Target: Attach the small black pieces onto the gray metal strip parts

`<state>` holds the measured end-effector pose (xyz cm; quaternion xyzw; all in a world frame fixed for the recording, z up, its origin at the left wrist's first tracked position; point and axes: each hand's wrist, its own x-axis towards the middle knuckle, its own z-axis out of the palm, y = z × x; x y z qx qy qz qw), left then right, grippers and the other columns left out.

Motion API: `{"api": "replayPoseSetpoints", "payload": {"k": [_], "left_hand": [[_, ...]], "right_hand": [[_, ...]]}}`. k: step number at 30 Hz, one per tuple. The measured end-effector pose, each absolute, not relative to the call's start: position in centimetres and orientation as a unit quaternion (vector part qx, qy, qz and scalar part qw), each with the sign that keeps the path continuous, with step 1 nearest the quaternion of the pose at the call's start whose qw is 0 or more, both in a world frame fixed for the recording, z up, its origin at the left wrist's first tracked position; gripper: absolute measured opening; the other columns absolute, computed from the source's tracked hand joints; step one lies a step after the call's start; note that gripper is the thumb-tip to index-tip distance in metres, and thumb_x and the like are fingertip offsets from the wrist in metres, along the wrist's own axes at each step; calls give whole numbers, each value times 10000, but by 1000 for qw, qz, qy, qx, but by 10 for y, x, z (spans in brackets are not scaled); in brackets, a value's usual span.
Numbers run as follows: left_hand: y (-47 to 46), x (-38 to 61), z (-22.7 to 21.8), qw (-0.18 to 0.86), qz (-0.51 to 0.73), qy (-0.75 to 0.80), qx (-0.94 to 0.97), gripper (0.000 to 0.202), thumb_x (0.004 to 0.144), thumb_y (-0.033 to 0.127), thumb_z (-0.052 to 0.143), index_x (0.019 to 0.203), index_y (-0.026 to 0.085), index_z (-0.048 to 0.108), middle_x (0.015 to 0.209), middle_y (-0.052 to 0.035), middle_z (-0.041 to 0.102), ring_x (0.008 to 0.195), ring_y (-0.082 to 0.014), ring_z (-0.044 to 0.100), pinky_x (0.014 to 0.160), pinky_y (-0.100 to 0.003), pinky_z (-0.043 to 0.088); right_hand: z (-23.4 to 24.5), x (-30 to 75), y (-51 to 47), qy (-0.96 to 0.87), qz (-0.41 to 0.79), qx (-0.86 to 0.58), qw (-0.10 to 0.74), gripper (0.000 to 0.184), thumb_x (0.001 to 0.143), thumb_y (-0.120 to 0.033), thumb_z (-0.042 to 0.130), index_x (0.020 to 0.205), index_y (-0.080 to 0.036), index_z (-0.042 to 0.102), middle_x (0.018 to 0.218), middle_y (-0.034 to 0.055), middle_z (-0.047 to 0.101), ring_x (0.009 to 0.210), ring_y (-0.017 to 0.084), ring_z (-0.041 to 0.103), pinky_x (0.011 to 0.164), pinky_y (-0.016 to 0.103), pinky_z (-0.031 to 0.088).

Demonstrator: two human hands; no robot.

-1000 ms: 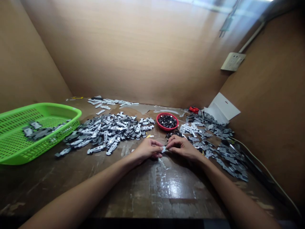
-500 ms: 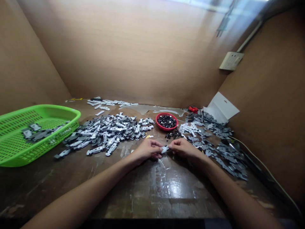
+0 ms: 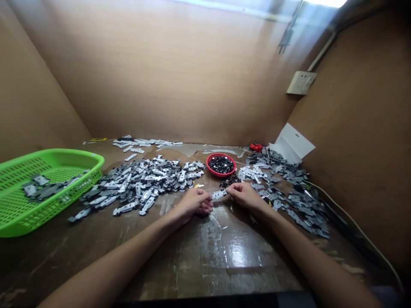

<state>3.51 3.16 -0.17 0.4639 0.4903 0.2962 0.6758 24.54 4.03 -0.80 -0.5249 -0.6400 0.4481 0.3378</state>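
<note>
Head view: left hand (image 3: 194,203) and right hand (image 3: 243,194) pinch a small grey metal plate (image 3: 218,195) by its ends, near the red bowl (image 3: 221,164); likely light, stiff, thin-edged.

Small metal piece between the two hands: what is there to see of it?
The small metal piece is a flat, light grey, elongated strip, like those in the piles nearby. It lies roughly level, close over the tabletop. The left hand pinches one end, the right hand the other. Finer detail is too small to tell.
</note>
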Motion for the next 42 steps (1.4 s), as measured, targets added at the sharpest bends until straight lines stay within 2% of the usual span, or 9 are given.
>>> {"api": "replayPoseSetpoints", "payload": {"k": [3, 5, 8, 11, 14, 20, 31, 38, 42], "left_hand": [[33, 35, -2, 673, 298, 502, 453, 225, 665, 323, 629, 679, 121, 532, 650, -75, 650, 503, -112, 604, 472, -197, 454], [33, 34, -3, 672, 294, 504, 456, 211, 667, 313, 615, 678, 121, 526, 644, -75, 648, 488, -110, 597, 458, -194, 443], [33, 32, -4, 666, 281, 504, 473, 184, 673, 293, 588, 688, 121, 526, 631, -72, 644, 487, -120, 601, 442, -191, 430], [32, 33, -4, 659, 270, 506, 486, 180, 674, 290, 582, 699, 118, 537, 624, -72, 643, 491, -126, 605, 443, -196, 432], [31, 34, -3, 659, 267, 505, 489, 186, 673, 293, 590, 681, 115, 539, 618, -71, 643, 492, -124, 605, 451, -200, 440], [30, 35, -4, 656, 266, 499, 500, 167, 688, 268, 587, 664, 105, 560, 621, -82, 656, 487, -124, 607, 445, -199, 447], [30, 35, -2, 665, 268, 498, 488, 170, 676, 266, 605, 651, 102, 569, 624, -83, 661, 495, -122, 610, 448, -195, 452], [31, 34, -1, 670, 271, 491, 486, 153, 691, 247, 590, 657, 99, 567, 628, -86, 664, 482, -116, 604, 456, -199, 454], [29, 34, 2, 672, 273, 496, 478, 223, 670, 308, 639, 676, 94, 576, 651, -100, 668, 479, -117, 600, 458, -204, 453]], "right_hand": [[-8, 242, 42, -723, 270, -517, 370, 228, 791, -357, 529, 780, -163, 648, 721, 33, 632, 637, 139, 546, 605, 246, 414], [-11, 240, 45, -769, 185, -495, 359, 181, 795, -294, 540, 868, -185, 664, 822, 49, 640, 749, 161, 566, 707, 273, 422], [-15, 239, 50, -810, 132, -474, 319, 161, 795, -233, 552, 901, -205, 670, 838, 50, 615, 773, 156, 559, 727, 274, 418], [-15, 242, 53, -817, 127, -472, 305, 132, 800, -215, 551, 849, -206, 673, 826, 44, 597, 765, 152, 552, 719, 274, 418], [-9, 246, 51, -800, 145, -472, 341, 113, 796, -221, 562, 832, -192, 666, 834, 44, 594, 774, 154, 551, 733, 285, 421], [7, 236, 35, -787, 243, -424, 378, 98, 771, -257, 603, 815, -193, 663, 887, 43, 575, 819, 155, 546, 728, 279, 437], [9, 219, 19, -855, 173, -363, 328, 128, 766, -171, 605, 844, -238, 681, 971, 61, 559, 938, 200, 499, 826, 366, 415], [5, 221, 21, -846, 190, -368, 336, 147, 807, -177, 561, 866, -236, 682, 956, 61, 577, 924, 191, 507, 820, 355, 419], [5, 221, 20, -828, 214, -378, 355, 162, 807, -195, 563, 906, -246, 680, 986, 57, 582, 947, 188, 516, 846, 356, 412]]}}
